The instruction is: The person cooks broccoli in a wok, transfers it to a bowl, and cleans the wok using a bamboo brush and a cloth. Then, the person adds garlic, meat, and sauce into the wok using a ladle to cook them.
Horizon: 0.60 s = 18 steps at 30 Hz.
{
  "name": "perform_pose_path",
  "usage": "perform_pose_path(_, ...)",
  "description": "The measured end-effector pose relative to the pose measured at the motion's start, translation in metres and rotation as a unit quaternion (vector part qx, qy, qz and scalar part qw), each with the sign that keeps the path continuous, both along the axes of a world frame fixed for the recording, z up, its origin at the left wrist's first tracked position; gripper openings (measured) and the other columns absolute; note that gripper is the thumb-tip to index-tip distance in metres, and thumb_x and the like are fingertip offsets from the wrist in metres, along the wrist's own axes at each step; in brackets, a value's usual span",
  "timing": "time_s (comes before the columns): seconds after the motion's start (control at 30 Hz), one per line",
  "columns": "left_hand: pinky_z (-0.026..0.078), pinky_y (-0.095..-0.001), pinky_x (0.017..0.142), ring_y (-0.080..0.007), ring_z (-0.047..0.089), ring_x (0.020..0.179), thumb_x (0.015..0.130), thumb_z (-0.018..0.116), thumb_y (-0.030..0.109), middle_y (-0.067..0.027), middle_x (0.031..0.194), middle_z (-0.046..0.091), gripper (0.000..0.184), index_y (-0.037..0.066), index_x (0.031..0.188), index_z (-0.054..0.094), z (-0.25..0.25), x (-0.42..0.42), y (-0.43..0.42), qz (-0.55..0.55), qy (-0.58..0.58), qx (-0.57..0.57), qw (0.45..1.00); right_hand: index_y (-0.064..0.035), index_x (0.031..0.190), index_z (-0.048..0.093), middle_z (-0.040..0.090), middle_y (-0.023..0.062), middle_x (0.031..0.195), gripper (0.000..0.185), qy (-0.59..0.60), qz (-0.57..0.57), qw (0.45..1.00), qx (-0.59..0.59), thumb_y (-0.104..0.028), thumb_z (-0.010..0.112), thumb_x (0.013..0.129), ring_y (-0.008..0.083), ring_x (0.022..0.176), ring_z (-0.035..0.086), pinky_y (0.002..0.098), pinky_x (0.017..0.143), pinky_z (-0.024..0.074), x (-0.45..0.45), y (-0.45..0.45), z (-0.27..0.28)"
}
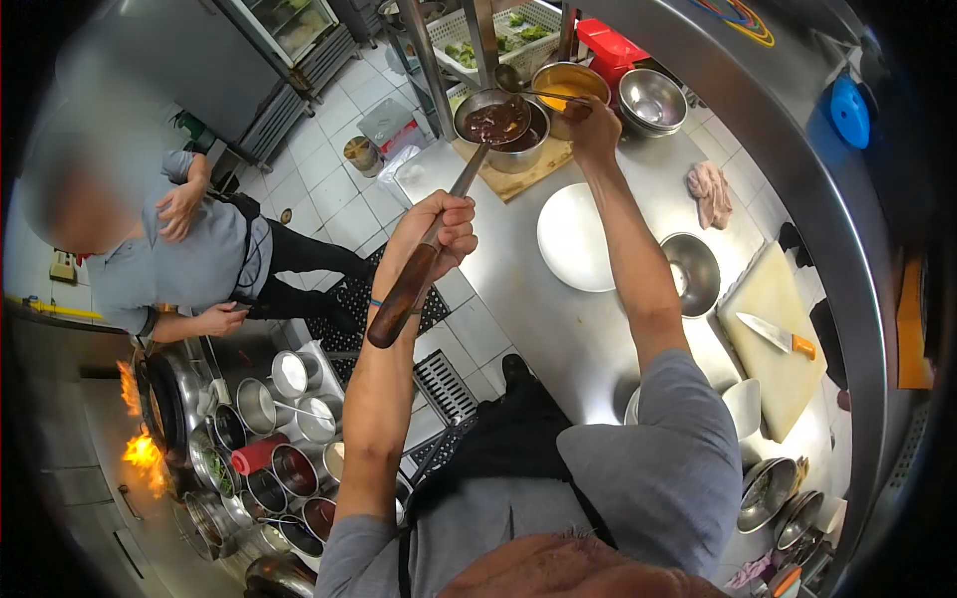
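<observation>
My left hand (439,231) is closed around the long handle of a small frying pan (465,174), whose end is brown wood. Dark reddish-brown sauce (495,122) with lumps lies in the pan. The pan hangs over a steel pot (528,154) on a wooden board (520,182), partly hiding the pot. My right hand (592,128) grips the handle of a ladle (509,78); its bowl is just above the pan's far rim. Under the ladle's handle stands a pot of orange-yellow liquid (570,82). Nearer me, a round white plate (575,239) lies on the steel counter.
Stacked steel bowls (653,98), a steel bowl (693,271), a crumpled cloth (709,192) and a knife (770,331) on a cutting board (788,374) are to the right. At left, another person (199,249) stands beside the stove, where flames (147,458) rise near many pots.
</observation>
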<state>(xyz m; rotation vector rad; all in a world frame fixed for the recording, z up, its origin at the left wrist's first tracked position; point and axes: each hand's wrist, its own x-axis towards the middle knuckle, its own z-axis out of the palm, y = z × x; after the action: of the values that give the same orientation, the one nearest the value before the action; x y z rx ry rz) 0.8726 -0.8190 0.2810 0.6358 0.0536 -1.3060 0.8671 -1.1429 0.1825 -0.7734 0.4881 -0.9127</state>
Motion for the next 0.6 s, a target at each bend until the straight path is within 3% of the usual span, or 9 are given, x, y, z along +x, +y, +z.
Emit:
perform_pose_path(0.07, 0.035, -0.0226, 0.045, -0.0055, 0.039, 0.041, 0.094, 0.048, 0.006, 0.0054, 0.058, 0.043, 0.007, 0.001, 0.089, 0.05, 0.0, 0.001, 0.0, -0.004, -0.01, -0.009, 1.0, 0.0031, 0.107, 0.061, 0.068, 0.0129, 0.082, 0.027, -0.03, -0.041, 0.999, -0.02, -0.02, 0.051, 0.099, 0.0212, 0.067, 0.067, 0.0349, 0.06, 0.0567, 0.006, -0.011, -0.013)
perform_pose_path(0.17, 0.035, -0.0227, 0.045, -0.0055, 0.039, 0.04, 0.094, 0.047, 0.006, 0.0055, 0.058, 0.043, 0.007, 0.001, 0.089, 0.05, 0.011, 0.001, 0.003, -0.003, -0.024, 0.006, 1.0, 0.0019, 0.106, 0.061, 0.069, 0.0119, 0.083, 0.027, 0.023, -0.081, 0.992, -0.095, -0.022, 0.051, 0.1, 0.0193, 0.068, 0.067, 0.0322, 0.061, 0.0549, -0.001, -0.006, -0.011)
perform_pose_path(0.2, 0.035, -0.0226, 0.045, -0.0054, 0.039, 0.04, 0.094, 0.047, 0.006, 0.0057, 0.058, 0.043, 0.008, 0.002, 0.087, 0.05, 0.017, 0.0, 0.001, -0.002, -0.024, 0.013, 1.0, 0.0021, 0.106, 0.062, 0.069, 0.0099, 0.083, 0.028, 0.097, -0.076, 0.982, -0.14, -0.024, 0.052, 0.1, 0.0164, 0.067, 0.066, 0.0294, 0.061, 0.0528, 0.0, -0.007, -0.014)
perform_pose_path(0.33, 0.033, -0.0218, 0.043, -0.0041, 0.038, 0.04, 0.095, 0.048, 0.007, 0.0066, 0.058, 0.042, 0.018, 0.008, 0.077, 0.045, 0.033, -0.001, 0.004, 0.008, -0.046, 0.036, 0.998, 0.001, 0.107, 0.063, 0.067, 0.0062, 0.08, 0.035, 0.237, -0.061, 0.893, -0.378, -0.033, 0.058, 0.098, 0.0132, 0.067, 0.062, 0.0279, 0.061, 0.0519, 0.028, -0.01, -0.088)
perform_pose_path(0.43, 0.033, -0.0217, 0.043, -0.0038, 0.038, 0.04, 0.095, 0.047, 0.007, 0.0068, 0.059, 0.042, 0.019, 0.008, 0.077, 0.044, 0.048, -0.009, 0.018, 0.02, -0.04, 0.033, 0.998, 0.0042, 0.106, 0.065, 0.07, 0.019, 0.085, 0.044, 0.304, 0.063, 0.889, -0.337, -0.038, 0.058, 0.097, 0.0281, 0.079, 0.068, 0.0415, 0.074, 0.0516, 0.018, 0.021, -0.078)
perform_pose_path(0.47, 0.033, -0.0216, 0.042, -0.0038, 0.038, 0.039, 0.095, 0.047, 0.007, 0.0068, 0.059, 0.042, 0.018, 0.008, 0.077, 0.045, 0.049, -0.012, 0.027, 0.026, -0.034, 0.027, 0.999, 0.0032, 0.116, 0.063, 0.069, 0.0222, 0.096, 0.052, 0.346, 0.112, 0.887, -0.286, -0.044, 0.059, 0.095, 0.0329, 0.096, 0.066, 0.0423, 0.087, 0.049, 0.007, 0.031, -0.059)
perform_pose_path(0.53, 0.034, -0.0221, 0.043, -0.0044, 0.038, 0.039, 0.095, 0.048, 0.007, 0.0061, 0.059, 0.044, 0.013, 0.005, 0.083, 0.047, 0.049, -0.019, 0.052, 0.019, -0.03, -0.002, 0.999, 0.0045, 0.131, 0.053, 0.062, 0.0231, 0.122, 0.069, 0.302, 0.047, 0.892, -0.333, -0.054, 0.056, 0.094, 0.0297, 0.115, 0.058, 0.0372, 0.099, 0.0436, 0.009, 0.025, -0.083)
perform_pose_path(0.57, 0.035, -0.0225, 0.043, -0.0046, 0.038, 0.039, 0.095, 0.049, 0.007, 0.0057, 0.059, 0.044, 0.011, 0.004, 0.085, 0.048, 0.054, -0.028, 0.066, 0.019, -0.033, -0.012, 0.999, 0.0057, 0.13, 0.053, 0.063, 0.02, 0.12, 0.071, 0.259, -0.006, 0.895, -0.364, -0.056, 0.054, 0.095, 0.0289, 0.107, 0.06, 0.0371, 0.097, 0.0444, -0.003, 0.042, -0.068)
perform_pose_path(0.6, 0.035, -0.0232, 0.044, -0.0058, 0.039, 0.039, 0.095, 0.05, 0.007, 0.0047, 0.059, 0.045, 0.008, 0.001, 0.09, 0.05, 0.057, -0.038, 0.081, 0.036, -0.019, -0.009, 0.999, 0.0018, 0.136, 0.047, 0.062, 0.0131, 0.106, 0.071, 0.302, 0.028, 0.902, -0.307, -0.054, 0.058, 0.094, 0.0213, 0.089, 0.059, 0.0334, 0.078, 0.048, -0.011, 0.041, -0.067)
